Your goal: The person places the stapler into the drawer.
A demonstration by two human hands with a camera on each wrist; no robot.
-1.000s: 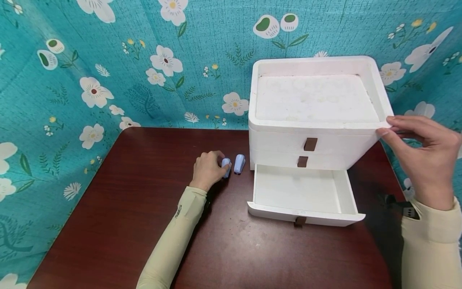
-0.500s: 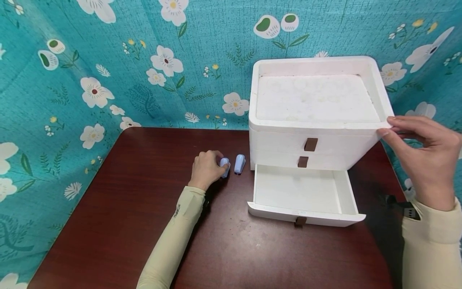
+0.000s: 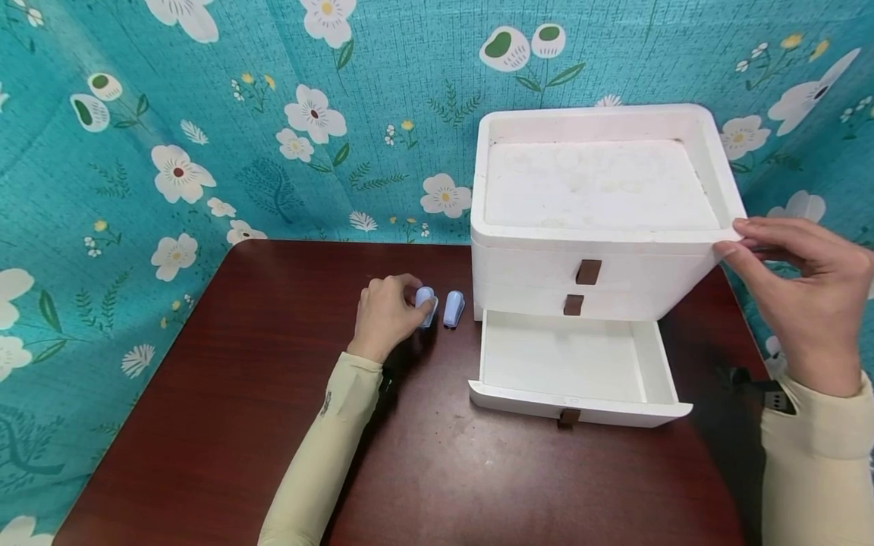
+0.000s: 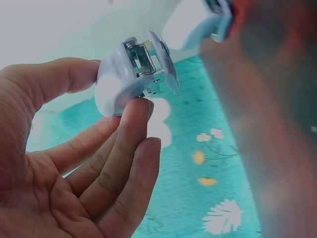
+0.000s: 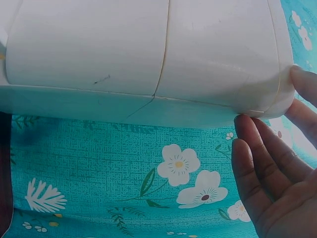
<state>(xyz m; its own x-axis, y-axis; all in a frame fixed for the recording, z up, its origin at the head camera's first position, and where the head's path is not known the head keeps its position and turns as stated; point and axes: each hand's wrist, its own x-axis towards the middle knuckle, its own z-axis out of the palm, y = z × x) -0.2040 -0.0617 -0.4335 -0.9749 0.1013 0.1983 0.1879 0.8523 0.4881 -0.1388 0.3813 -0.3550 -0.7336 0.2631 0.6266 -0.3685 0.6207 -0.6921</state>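
My left hand (image 3: 386, 314) pinches a small light-blue stapler (image 3: 425, 294) between thumb and fingers, left of the white drawer unit (image 3: 526, 269). In the left wrist view, the metal spring parts of this stapler (image 4: 116, 82) show on the side away from the palm. A matching second stapler (image 3: 454, 309) stands on the table just right of the held one, close to the unit's side. My right hand (image 3: 812, 292) grips the unit's front right top corner. The right wrist view has its fingertips (image 5: 244, 124) against the white casing.
The unit's bottom drawer (image 3: 519, 398) is pulled out toward me, with nothing in it. Two upper drawers with brown tabs (image 3: 588, 272) are closed. A dark red-brown table (image 3: 273, 326) carries everything, and a teal flowered cloth (image 3: 382, 114) hangs behind.
My left hand has shifted slightly left and away from me, and the held stapler has moved a little toward the back. The right hand, second stapler and drawer unit stay put.
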